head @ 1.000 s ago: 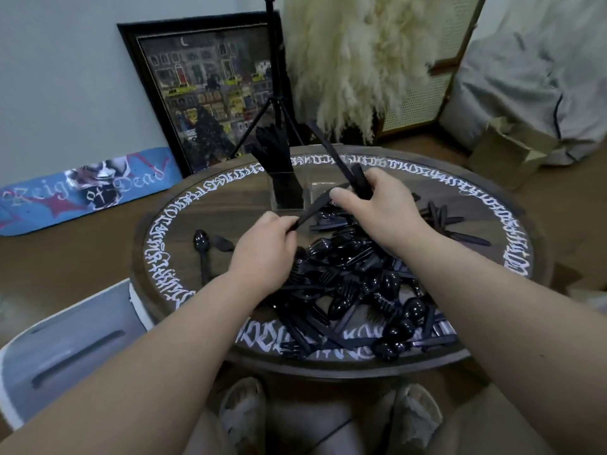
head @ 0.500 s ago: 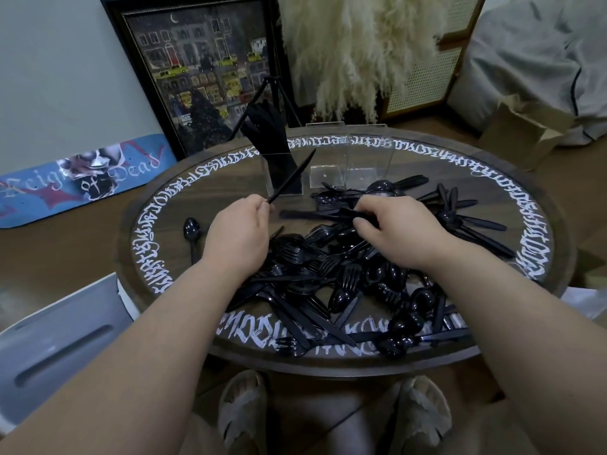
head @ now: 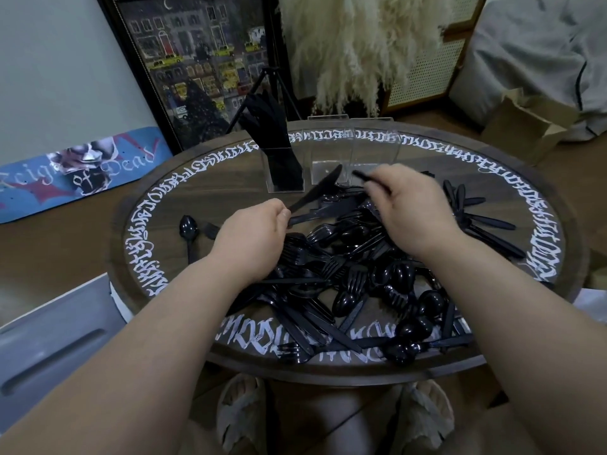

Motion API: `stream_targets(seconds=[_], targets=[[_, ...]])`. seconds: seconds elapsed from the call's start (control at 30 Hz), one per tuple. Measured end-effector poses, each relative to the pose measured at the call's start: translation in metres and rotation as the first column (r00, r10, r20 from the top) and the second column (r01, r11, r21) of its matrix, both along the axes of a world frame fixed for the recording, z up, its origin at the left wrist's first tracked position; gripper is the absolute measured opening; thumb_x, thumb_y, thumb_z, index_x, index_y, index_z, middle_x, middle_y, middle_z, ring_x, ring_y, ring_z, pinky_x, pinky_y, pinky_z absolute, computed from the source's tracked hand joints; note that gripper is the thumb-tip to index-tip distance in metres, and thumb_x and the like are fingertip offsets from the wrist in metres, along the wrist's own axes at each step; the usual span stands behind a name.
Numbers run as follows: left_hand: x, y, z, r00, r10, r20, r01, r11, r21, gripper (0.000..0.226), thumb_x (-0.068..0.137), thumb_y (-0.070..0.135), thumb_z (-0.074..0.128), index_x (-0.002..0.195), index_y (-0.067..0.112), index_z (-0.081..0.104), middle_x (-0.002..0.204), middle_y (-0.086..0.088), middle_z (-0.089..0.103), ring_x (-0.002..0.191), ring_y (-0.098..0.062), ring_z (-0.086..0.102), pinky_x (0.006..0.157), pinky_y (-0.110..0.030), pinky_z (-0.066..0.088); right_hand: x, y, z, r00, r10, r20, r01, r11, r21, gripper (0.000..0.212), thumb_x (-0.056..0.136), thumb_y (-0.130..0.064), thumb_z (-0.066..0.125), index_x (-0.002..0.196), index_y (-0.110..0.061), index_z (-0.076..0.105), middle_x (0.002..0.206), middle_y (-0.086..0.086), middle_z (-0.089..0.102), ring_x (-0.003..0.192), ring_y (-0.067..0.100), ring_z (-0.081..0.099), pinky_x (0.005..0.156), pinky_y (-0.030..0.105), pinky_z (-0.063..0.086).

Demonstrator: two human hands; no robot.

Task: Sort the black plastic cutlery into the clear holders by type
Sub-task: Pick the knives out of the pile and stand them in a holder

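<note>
Cutlery pile (head: 354,277) lies mid-table (head: 427,159) — three holders (head: 331,159) behind it, lone spoon (head: 189,231) left.

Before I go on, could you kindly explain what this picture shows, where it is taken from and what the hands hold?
There is no machine: a camera worn on a person's head looks down at their two bare hands. They sit at a round table with white lettering round its rim. A pile of cutlery lies on it, with clear holders at the back: the left holder is full of black pieces, the other holders look empty. The left hand holds a knife. The right hand grips a thin black piece, too blurred to name.
</note>
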State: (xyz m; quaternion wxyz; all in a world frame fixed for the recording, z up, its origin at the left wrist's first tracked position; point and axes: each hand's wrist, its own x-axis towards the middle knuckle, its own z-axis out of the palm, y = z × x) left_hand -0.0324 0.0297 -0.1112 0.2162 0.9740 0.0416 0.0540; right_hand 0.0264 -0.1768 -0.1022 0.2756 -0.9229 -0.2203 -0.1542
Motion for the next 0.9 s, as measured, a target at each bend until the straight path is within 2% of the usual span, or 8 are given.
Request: stream_targets(seconds=[0.1,0.33,0.47,0.57,0.63,0.73,0.83,0.9], targets=[[0.0,0.004,0.0,0.999,0.032,0.027,-0.032,0.999,-0.012,0.022,0.102,0.032,0.033,0.088,0.023,0.048,0.076,0.003,0.055,0.08,-0.025,0.052,0.069,-0.033,0.037,0.002,-0.004,0.003,0.984,-0.138,-0.116,0.151,0.983,0.108,0.022,0.099,-0.031,0.045,0.097,-0.015,0.059,0.072,-0.001,0.057,0.066,0.018,0.052,0.055,0.031,0.036],[0.0,0.006,-0.002,1.0,0.008,0.008,-0.007,0.994,-0.106,0.027,0.1,0.029,0.036,0.081,0.019,0.052,0.074,0.002,0.064,0.077,-0.023,0.06,0.075,-0.038,0.047,0.004,0.011,0.0,0.909,-0.017,-0.416,0.161,0.936,0.314,0.008,0.088,-0.022,0.061,0.088,-0.014,0.064,0.073,-0.005,0.058,0.068,0.014,0.051,0.061,0.027,0.04],[-0.001,0.007,-0.001,0.997,-0.015,-0.079,-0.004,0.973,-0.231,0.027,0.1,0.027,0.037,0.082,0.026,0.056,0.067,0.008,0.068,0.062,-0.005,0.064,0.071,-0.027,0.049,0.007,0.01,0.001,0.884,0.075,-0.462,0.163,0.876,0.455,0.009,0.086,-0.013,0.063,0.078,-0.016,0.063,0.078,0.0,0.07,0.072,0.009,0.057,0.068,0.028,0.043],[0.0,0.01,0.001,0.995,0.015,-0.098,-0.043,0.956,-0.291,0.028,0.1,0.026,0.038,0.082,0.029,0.059,0.069,0.008,0.07,0.06,0.0,0.064,0.061,-0.023,0.043,0.009,0.006,0.002,0.838,0.199,-0.509,0.101,0.859,0.501,0.017,0.089,-0.009,0.06,0.075,-0.019,0.059,0.082,0.008,0.072,0.047,-0.004,0.05,0.051,0.014,0.038],[0.0,0.012,0.002,0.995,0.021,-0.095,-0.052,0.941,-0.333,0.028,0.1,0.025,0.039,0.085,0.026,0.063,0.072,0.008,0.07,0.06,0.0,0.065,0.06,-0.022,0.042,0.01,0.004,0.002,0.809,0.25,-0.532,0.095,0.838,0.538,0.018,0.09,-0.006,0.058,0.076,-0.018,0.058,0.082,0.009,0.071,0.042,-0.003,0.048,0.047,0.015,0.036],[-0.002,0.008,0.003,0.991,-0.052,-0.121,0.002,0.925,-0.38,0.029,0.1,0.022,0.038,0.082,0.02,0.061,0.066,0.008,0.065,0.054,-0.007,0.058,0.06,-0.023,0.044,0.01,0.008,-0.001,0.821,0.229,-0.524,0.127,0.82,0.557,0.018,0.09,-0.006,0.058,0.076,-0.018,0.06,0.077,0.007,0.07,0.042,-0.005,0.049,0.058,0.02,0.029],[-0.003,0.002,0.003,0.99,-0.089,-0.108,0.04,0.92,-0.389,0.037,0.099,0.021,0.038,0.065,0.017,0.051,0.052,0.01,0.054,0.047,-0.003,0.044,0.056,-0.023,0.037,0.01,0.014,-0.003,0.837,0.175,-0.519,0.162,0.826,0.54,0.015,0.089,-0.007,0.059,0.077,-0.014,0.062,0.074,0.003,0.069,0.043,-0.006,0.047,0.058,0.022,0.029],[-0.002,0.001,0.005,0.989,-0.109,-0.097,0.064,0.922,-0.381,0.037,0.1,0.027,0.04,0.066,0.015,0.049,0.055,0.01,0.049,0.051,-0.004,0.041,0.057,-0.026,0.035,0.011,0.017,-0.003,0.844,0.158,-0.512,0.173,0.824,0.539,0.016,0.087,-0.007,0.06,0.074,-0.014,0.064,0.072,0.0,0.069,0.044,-0.006,0.047,0.059,0.022,0.03]])
